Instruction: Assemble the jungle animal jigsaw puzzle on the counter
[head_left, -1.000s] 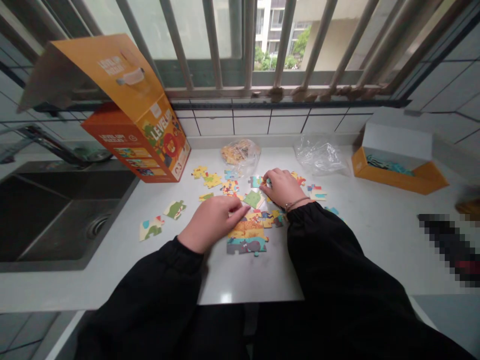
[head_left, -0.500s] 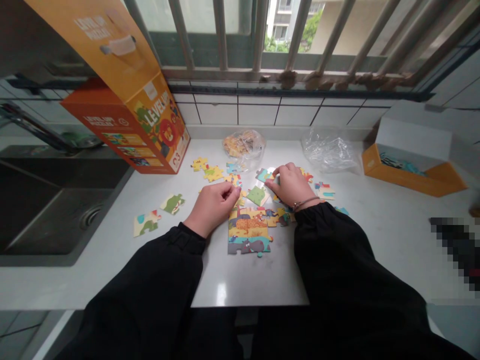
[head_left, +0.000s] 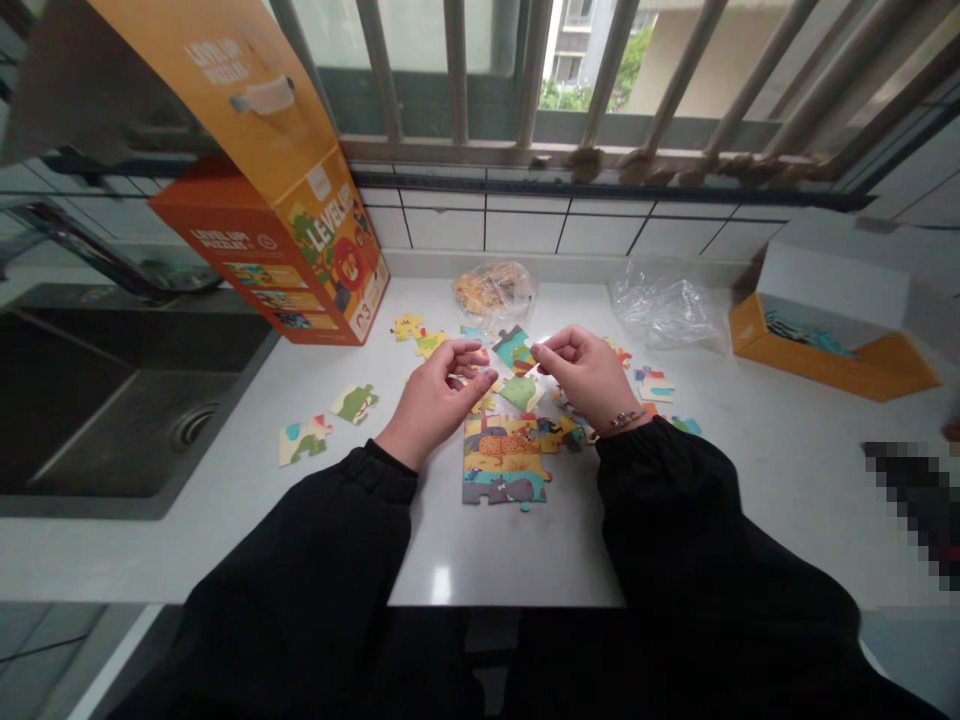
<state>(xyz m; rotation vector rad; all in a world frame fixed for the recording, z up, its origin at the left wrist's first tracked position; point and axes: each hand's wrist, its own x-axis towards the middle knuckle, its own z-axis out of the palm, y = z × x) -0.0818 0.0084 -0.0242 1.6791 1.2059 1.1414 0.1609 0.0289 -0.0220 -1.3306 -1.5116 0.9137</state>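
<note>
Our right hand [head_left: 589,376] pinches teal-and-green cardboard puzzle piece [head_left: 511,346] at right edge, far side of joined yellow-and-teal cardboard section [head_left: 502,458]; our left hand [head_left: 435,397] parted, seemingly empty. Best we grip lightly, avoiding bends.

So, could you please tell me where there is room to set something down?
Bare counter lies between the right sleeve and the small open box, and between the joined puzzle and the near edge. The middle is crowded: the left hand, the right hand pinching a teal piece, and loose pieces.
</note>
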